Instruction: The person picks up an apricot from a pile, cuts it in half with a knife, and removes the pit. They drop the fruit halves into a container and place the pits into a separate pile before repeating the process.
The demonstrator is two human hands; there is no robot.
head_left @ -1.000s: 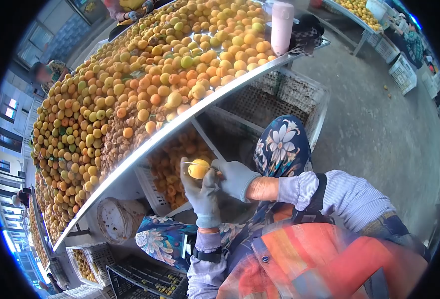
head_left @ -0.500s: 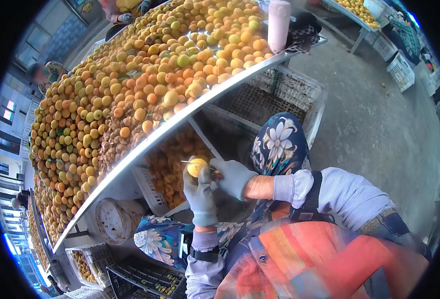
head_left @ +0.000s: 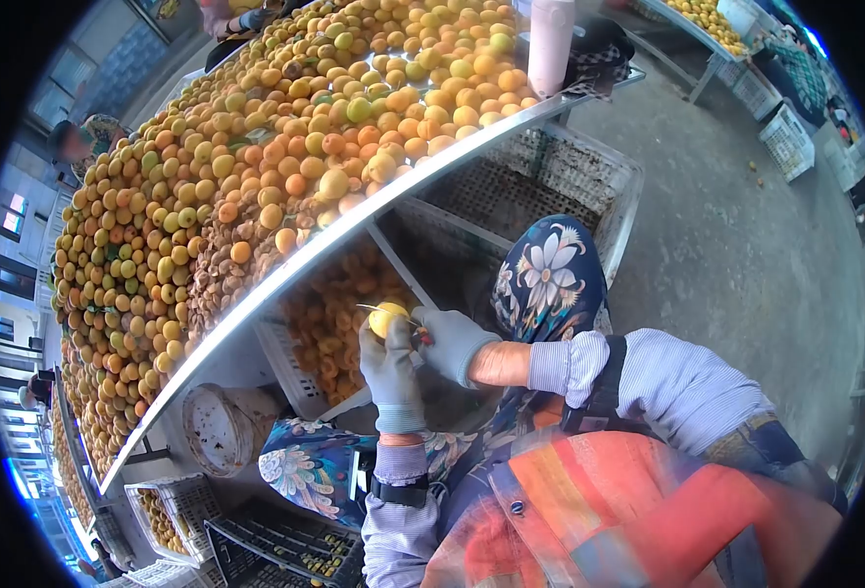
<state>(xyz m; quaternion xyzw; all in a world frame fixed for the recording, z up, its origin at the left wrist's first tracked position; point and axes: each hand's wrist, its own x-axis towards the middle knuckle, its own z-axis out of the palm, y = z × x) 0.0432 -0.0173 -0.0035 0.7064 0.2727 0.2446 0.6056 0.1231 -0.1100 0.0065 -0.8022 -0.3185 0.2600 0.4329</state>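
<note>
A yellow apricot is gripped in the grey-gloved fingers of my left hand. My right hand, gloved too, is closed around a small knife with a red handle. Its thin metal blade lies across the apricot, the tip showing past the fruit's left side. Both hands are close together above my lap, right beside a white crate of opened apricots under the table. The fingers of my right hand hide most of the handle.
Whole apricots cover the metal-edged table, with a heap of brown pits near its edge. A pink bottle stands at the corner. Below are another crate, a stained bucket and a black crate. Other people sit around.
The view has shifted slightly. Both hands stay together at the apricot, and the knife blade still crosses it, with its tip now a little higher.
</note>
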